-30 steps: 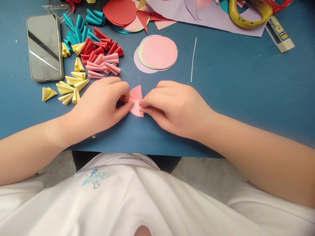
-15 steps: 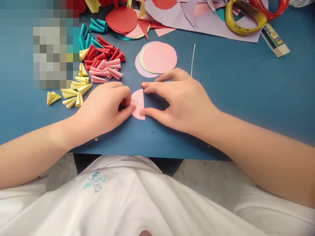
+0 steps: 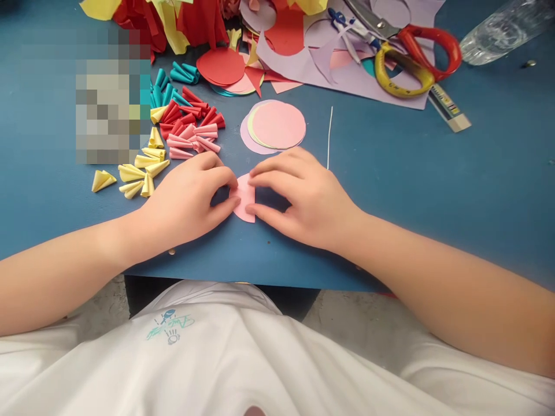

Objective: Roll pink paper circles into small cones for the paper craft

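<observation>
A folded pink paper circle point(image 3: 245, 200) lies on the blue table between my hands, its straight edge to the right. My left hand point(image 3: 195, 188) is closed on the rounded left side, thumb and index finger at the paper. On the other side, my right hand point(image 3: 303, 193) holds the straight edge, with fingertips at its upper part and the thumb at its lower part. Just beyond is a stack of paper circles point(image 3: 280, 124), pink on top with pale green and lilac below. Pink paper cones point(image 3: 191, 138) lie beyond my left hand.
Yellow cones point(image 3: 147, 167), red cones point(image 3: 180, 115) and teal cones point(image 3: 184, 72) lie at the left. Scissors point(image 3: 403, 75) rest on lilac paper scraps point(image 3: 295, 63). A white stick point(image 3: 330, 138), an eraser point(image 3: 451, 110) and a clear bottle point(image 3: 498, 34) are farther right.
My right fingertips have come down onto the paper's upper edge, and my left index finger has straightened toward it. The camera view has shifted, showing more of the table's far side.
</observation>
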Demonstrator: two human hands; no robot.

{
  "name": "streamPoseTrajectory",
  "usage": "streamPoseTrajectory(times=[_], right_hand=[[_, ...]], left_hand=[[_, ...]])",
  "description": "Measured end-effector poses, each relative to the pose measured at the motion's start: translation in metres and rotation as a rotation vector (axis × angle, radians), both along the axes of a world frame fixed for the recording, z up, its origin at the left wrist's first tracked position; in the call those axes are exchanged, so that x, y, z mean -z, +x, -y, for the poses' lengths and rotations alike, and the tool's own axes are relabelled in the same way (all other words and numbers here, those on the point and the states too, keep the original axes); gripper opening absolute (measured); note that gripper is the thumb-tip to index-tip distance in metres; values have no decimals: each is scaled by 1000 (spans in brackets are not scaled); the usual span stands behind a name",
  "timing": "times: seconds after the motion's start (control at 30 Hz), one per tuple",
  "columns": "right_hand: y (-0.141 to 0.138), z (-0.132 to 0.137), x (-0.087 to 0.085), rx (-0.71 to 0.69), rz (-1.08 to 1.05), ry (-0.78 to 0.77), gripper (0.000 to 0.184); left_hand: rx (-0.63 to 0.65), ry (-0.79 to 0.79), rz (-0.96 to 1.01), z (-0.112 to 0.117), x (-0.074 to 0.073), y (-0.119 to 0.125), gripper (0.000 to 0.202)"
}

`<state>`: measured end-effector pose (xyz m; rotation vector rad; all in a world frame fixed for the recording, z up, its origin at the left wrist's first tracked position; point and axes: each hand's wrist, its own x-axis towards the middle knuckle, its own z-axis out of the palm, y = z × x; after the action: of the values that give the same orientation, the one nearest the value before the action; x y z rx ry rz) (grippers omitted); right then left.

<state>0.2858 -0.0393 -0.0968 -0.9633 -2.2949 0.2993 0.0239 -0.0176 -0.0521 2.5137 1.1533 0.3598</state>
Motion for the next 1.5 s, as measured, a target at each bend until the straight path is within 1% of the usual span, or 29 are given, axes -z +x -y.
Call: streamPoseTrajectory(times=[0.07, 0.1, 0.13, 0.2, 0.3, 0.37, 0.43, 0.5, 0.57, 0.63, 0.7, 0.8, 0.93, 1.03, 1.23, 1.37, 1.43, 1.5], right_hand=[[-1, -2, 4, 118, 39, 2, 40], [-1, -3, 6, 159, 63, -12, 49], [-2, -4, 7, 181, 76, -27, 51], [-3, -7, 7, 181, 53, -74, 44], [-3, -8, 0, 141, -81, -177, 30], [-3, -7, -6, 145, -182, -307, 24], [-4, -5, -11, 167, -313, -459, 22], [-6, -4, -14, 165, -473, -585, 28], [-8, -5, -15, 158, -612, -680, 40], [-9, -6, -15, 167, -700, -748, 50], [-10, -7, -15, 181, -750, -794, 56], [-10, -7, -17, 196, -782, -828, 59], [-8, -4, -19, 219, -774, -842, 58], [-7, -3, -19, 207, -778, -835, 51], [-6, -3, -21, 203, -774, -867, 36], [-4, -2, -19, 189, -717, -772, 27], [-3, -1, -16, 203, -685, -720, 29], [-2, -2, -14, 200, -676, -712, 36]], left_hand=[[2, -18, 17, -1, 1, 0, 30], [0, -25, 23, -1, 1, 0, 31], [-4, -31, 27, -2, 2, 0, 32], [-16, -38, 40, -3, 2, -1, 34], [-26, -59, 88, -6, 1, 0, 32], [-21, -90, 127, -7, -1, 1, 31], [-28, -146, 180, -7, -4, 3, 31], [-57, -230, 251, -6, -5, 5, 34], [-95, -321, 343, -5, -5, 6, 42], [-127, -392, 435, -3, -4, 7, 51], [-157, -432, 513, -2, -4, 7, 58], [-204, -454, 577, 1, -7, 8, 60], [-254, -473, 578, 4, -13, 10, 51], [-265, -482, 574, 4, -14, 10, 48], [-282, -461, 525, 3, -14, 9, 52], [-270, -448, 506, 3, -13, 9, 47], [-274, -432, 524, 3, -10, 8, 42], [-283, -412, 553, 3, -8, 8, 39]])
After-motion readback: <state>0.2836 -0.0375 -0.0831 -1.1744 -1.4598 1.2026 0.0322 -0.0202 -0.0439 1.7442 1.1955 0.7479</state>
